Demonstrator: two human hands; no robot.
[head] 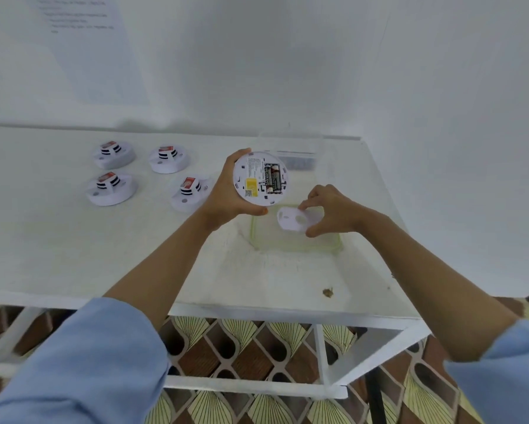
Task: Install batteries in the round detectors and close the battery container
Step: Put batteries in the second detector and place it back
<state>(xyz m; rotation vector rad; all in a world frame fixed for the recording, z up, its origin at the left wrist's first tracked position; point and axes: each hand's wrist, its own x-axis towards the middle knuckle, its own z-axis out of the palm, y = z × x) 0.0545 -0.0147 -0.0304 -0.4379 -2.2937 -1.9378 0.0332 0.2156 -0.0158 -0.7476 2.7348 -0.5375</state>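
Standing beside the desk point(73, 240), I noted two bare forearms reaching over its near edge from blue sleeves point(82, 362).

The right hand point(333, 212) was nearer. Its fingers point(313, 231) were curled and pinched a flat white cover point(289, 221) by one edge, above a clear tray point(252, 231) with a green rim.

The left hand point(226, 194) was just beyond and to the left. It gripped the round detector point(254, 174) by its rim, clear of the desk, with the underside tilted toward the person. Two batteries point(272, 179) sat side by side in the open bay. Cover and detector were near each other but apart.

Judgement: the step in hand was fitting the cover. It called for a steady left grip on the rim, with no finger over the bay. The cover's cut-outs would need to line up with the detector's back before it was pressed or turned home. Both batteries should sit flush first. I could not read their polarity marks from where I stood.

Farther left, four other detectors point(111, 188) stood dome up on the desk. At the back, against the wall, was the clear battery container point(299, 163). I could not tell how its lid stood, and judged its closing not yet done.
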